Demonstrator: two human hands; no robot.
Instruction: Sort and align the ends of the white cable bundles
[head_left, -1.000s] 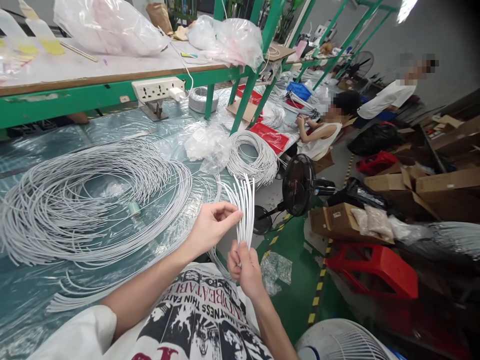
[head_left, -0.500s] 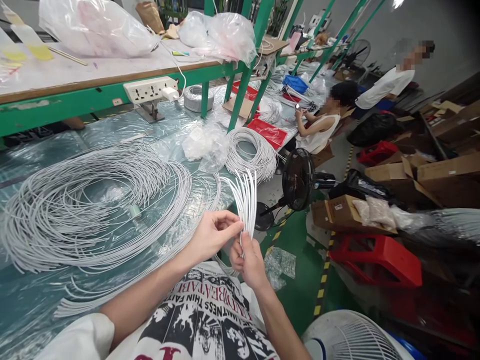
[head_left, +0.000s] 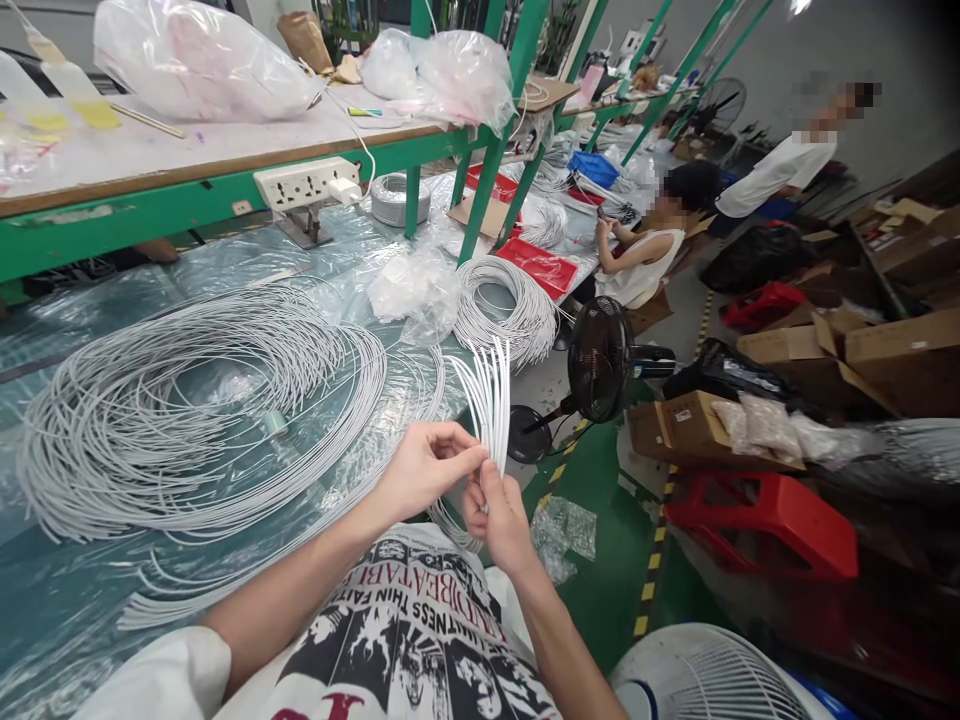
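My right hand (head_left: 499,520) grips a bunch of white cable ends (head_left: 487,395) that fan upward above my lap. My left hand (head_left: 424,465) pinches the same bunch just beside it, thumb and fingertips closed on the strands. The strands trail back to a big loose coil of white cable (head_left: 195,400) spread over the plastic-covered table (head_left: 67,600) on my left. A smaller white coil (head_left: 499,305) lies farther along the table edge.
A black fan (head_left: 596,360) stands on the floor to the right of my hands. A green bench (head_left: 150,195) carries a power strip (head_left: 307,182) and plastic bags. Two seated people (head_left: 645,255) work farther back. Cardboard boxes (head_left: 690,425), a red stool (head_left: 765,510).
My hands have risen slightly and closed together on the cable bunch; the left fingers moved from beside the strands to pinching them.
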